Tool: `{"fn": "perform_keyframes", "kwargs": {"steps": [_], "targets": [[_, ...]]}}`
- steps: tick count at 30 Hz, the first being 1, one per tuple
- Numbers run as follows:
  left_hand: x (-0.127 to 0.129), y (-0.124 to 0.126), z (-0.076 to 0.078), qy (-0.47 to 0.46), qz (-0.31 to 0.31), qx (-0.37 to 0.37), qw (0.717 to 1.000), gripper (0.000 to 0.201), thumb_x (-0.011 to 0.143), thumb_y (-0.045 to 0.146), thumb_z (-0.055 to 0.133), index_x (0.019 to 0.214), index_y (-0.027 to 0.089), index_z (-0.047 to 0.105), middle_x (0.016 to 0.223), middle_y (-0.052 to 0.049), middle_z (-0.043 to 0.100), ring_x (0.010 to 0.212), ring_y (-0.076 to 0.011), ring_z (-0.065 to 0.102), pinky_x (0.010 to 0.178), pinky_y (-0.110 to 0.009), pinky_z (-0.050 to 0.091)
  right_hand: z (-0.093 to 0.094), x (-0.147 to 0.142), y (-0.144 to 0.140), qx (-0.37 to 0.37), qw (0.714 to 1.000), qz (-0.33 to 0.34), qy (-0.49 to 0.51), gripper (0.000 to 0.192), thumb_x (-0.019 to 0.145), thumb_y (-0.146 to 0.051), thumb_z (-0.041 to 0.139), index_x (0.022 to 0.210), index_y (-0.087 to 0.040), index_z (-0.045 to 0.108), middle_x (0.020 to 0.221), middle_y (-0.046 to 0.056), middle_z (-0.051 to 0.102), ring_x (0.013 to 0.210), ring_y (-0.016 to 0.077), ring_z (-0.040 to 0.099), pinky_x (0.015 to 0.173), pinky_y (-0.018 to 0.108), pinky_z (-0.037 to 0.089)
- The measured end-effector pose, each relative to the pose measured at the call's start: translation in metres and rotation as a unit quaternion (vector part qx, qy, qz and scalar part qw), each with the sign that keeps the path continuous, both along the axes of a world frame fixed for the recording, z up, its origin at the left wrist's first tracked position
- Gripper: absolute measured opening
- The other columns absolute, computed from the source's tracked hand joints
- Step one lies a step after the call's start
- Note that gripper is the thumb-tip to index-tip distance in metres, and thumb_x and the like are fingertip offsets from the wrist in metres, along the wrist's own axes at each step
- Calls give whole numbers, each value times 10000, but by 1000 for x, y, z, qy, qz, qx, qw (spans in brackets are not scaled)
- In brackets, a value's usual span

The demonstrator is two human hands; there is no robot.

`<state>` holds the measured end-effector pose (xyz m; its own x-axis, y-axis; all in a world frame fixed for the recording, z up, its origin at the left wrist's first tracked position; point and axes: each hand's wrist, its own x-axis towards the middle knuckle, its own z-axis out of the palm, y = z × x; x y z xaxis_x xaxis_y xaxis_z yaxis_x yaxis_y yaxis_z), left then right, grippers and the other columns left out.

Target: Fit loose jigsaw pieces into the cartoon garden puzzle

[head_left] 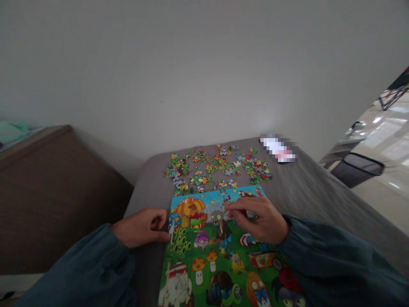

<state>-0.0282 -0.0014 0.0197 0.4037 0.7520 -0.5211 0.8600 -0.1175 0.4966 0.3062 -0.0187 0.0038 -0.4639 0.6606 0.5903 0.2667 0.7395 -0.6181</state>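
In the head view, a flat picture board [204,251] lies at the near side of a grey cloth-covered surface [303,196], its near edge cut off by the frame. The board looks smooth and is printed with cartoon figures: a ribbed orange pumpkin, a grey-headed figure, spotted mushrooms and a purple bulb on deep green under a strip of blue sky.

Just beyond its far edge, small flat jigsaw pieces [220,164] with knobbed outlines spread in loose clusters towards the surface's far edge, mostly green, yellow and pale blue.

The left hand [143,226] is at the board's left edge, fingers curled, a narrow gap between them and the thumb. The right hand [260,217] is over the board's far right part, fingertips drawn close together; whether they pinch a piece cannot be told. Loose, gathered teal sleeves [92,264] cover both forearms.

Near the surface's far right corner lies a thin, lit slab [276,148], blurred into squares. The surface meets a plain pale wall [204,64] at its far edge. Left of it stands a brown panel [64,192] with pale green cloth [12,131] on top; right of it, a dark, rimmed bin [351,170] stands on glossy floor [391,155].
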Motion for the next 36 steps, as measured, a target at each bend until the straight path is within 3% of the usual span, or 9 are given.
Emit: {"fn": "perform_keyframes", "kwargs": {"steps": [3, 6, 9, 14, 20, 24, 30, 33, 36], "targets": [[3, 13, 3, -46, 53, 80, 994, 441, 754, 631, 536, 764, 192, 492, 626, 55, 425, 589, -119, 396, 541, -239, 331, 0, 2, 3, 6, 1000, -8, 1, 221, 842, -120, 508, 980, -154, 676, 728, 25, 709, 590, 103, 622, 584, 227, 503], [15, 33, 3, -52, 117, 205, 970, 466, 782, 628, 478, 900, 184, 557, 737, 5, 537, 664, -154, 495, 623, -271, 407, 0, 7, 9, -2, 1000, -30, 0, 205, 845, -146, 518, 962, -152, 686, 747, 28, 714, 562, 91, 604, 554, 209, 482], [29, 55, 0, -15, 110, 278, 954, 510, 774, 617, 474, 991, 173, 602, 878, -54, 609, 745, -189, 553, 713, -312, 447, 0, 14, 17, -16, 998, -64, 7, 196, 841, -166, 522, 933, -149, 694, 736, 29, 713, 522, 80, 578, 518, 195, 460], [38, 85, -8, 30, 22, 276, 960, 541, 677, 594, 577, 1015, 179, 655, 1026, -102, 649, 948, -253, 585, 811, -336, 464, -4, 29, 34, -40, 995, -95, -3, 216, 837, -173, 512, 946, -149, 698, 746, 32, 715, 533, 84, 585, 563, 205, 486], [27, 108, -13, 43, 22, 257, 965, 424, 741, 501, 530, 1000, 200, 679, 1009, -71, 697, 880, -227, 614, 779, -312, 474, -12, 51, 56, -61, 986, -153, -11, 228, 828, -208, 528, 954, -149, 709, 732, 40, 713, 531, 93, 585, 561, 215, 487], [29, 122, -6, 59, 19, 309, 949, 411, 767, 372, 496, 1107, 201, 652, 1110, -78, 673, 961, -247, 605, 862, -355, 462, -17, 63, 67, -94, 981, -169, -8, 240, 835, -229, 516, 957, -147, 706, 726, 39, 713, 463, 80, 565, 500, 201, 473], [70, 130, 5, 54, -23, 407, 912, 455, 879, 404, 395, 1225, 176, 580, 1227, -105, 606, 1145, -266, 530, 1002, -399, 376, -21, 66, 73, -92, 981, -171, -21, 244, 837, -229, 507, 955, -148, 705, 719, 34, 708, 474, 81, 570, 500, 194, 465], [94, 129, -1, 21, -63, 409, 910, 464, 917, 447, 369, 1267, 201, 551, 1287, -83, 567, 1202, -244, 485, 1038, -397, 344, -23, 63, 73, -93, 981, -165, -33, 260, 841, -226, 496, 978, -155, 705, 712, 27, 701, 461, 76, 553, 488, 192, 450], [108, 129, -15, 23, -71, 407, 910, 490, 897, 502, 426, 1256, 200, 570, 1337, -88, 532, 1251, -277, 434, 1063, -438, 310, -24, 61, 73, -90, 980, -172, -44, 259, 837, -223, 497, 977, -161, 706, 717, 24, 703, 495, 85, 566, 516, 200, 456]]}}
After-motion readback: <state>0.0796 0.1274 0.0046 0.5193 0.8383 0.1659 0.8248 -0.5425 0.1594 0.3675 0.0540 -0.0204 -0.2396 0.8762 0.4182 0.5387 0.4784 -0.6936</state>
